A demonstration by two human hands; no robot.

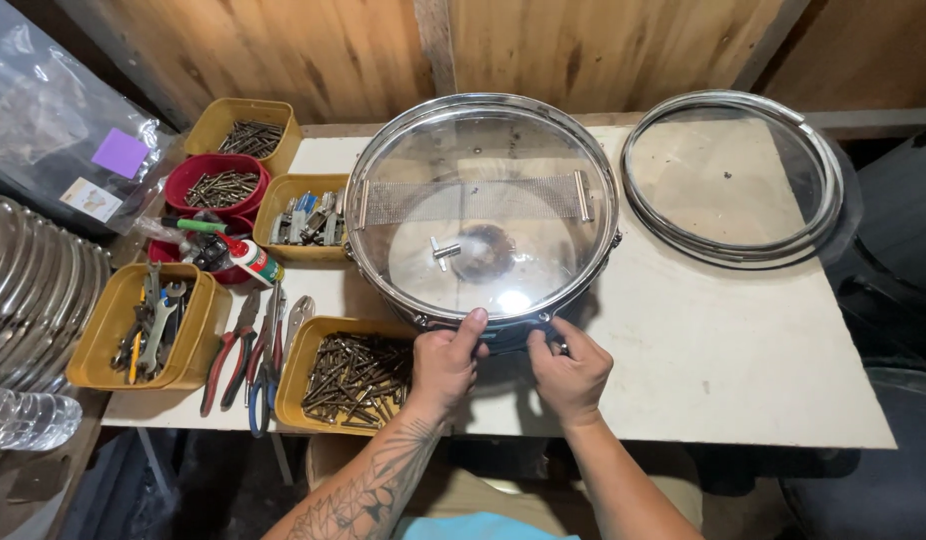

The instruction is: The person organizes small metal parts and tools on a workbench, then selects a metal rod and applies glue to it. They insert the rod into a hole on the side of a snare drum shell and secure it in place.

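Your hands are both at the near rim of the drum (481, 215), side by side and close together. Your left hand (445, 362) curls its fingers against the rim's near edge with the thumb raised onto the clear skin. Your right hand (570, 372) is closed in a pinch on a small metal part at the rim, likely a tension screw, though it is too small to tell for sure.

That drum lies flat on the worktop (723, 350), straight ahead of you and reaching away from your hands toward the wooden wall. Through the clear skin you can see the band of snare wires (473, 200) running left to right, crosswise to your arms. Neither hand is clearly nearer; both touch the same short stretch of rim.

Just left of your left hand, nearly touching it, sits a yellow tray of screws (351, 375). Pliers (245, 350) lie beyond that. A loose hoop (733, 175) rests well off to the right, apart from the drum.
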